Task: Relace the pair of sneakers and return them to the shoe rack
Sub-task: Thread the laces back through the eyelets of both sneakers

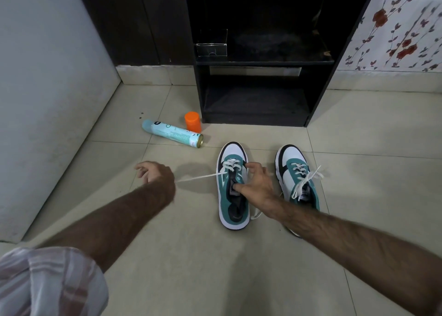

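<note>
1. Two teal-and-white sneakers are set side by side on the tiled floor (191,256), toes toward the dark shoe rack (260,62), well short of it.
2. Left sneaker (233,210): only the lower eyelets are laced; its lace (198,177) is drawn taut out to the left.
3. Left hand (156,173): the lace end is held somewhere at the hand; fingers are loosely curled, blurred, so the exact grip cannot be told.
4. Right hand (254,184): the left sneaker is held at the tongue, thumb pressed on the tongue, fingers spread over the right eyelet edge.
5. Right sneaker (299,179): laced, lace ends left loose.
6. A spray can (172,133) is lying on the floor left of the rack, an orange cap (192,121) upright just beside it.
</note>
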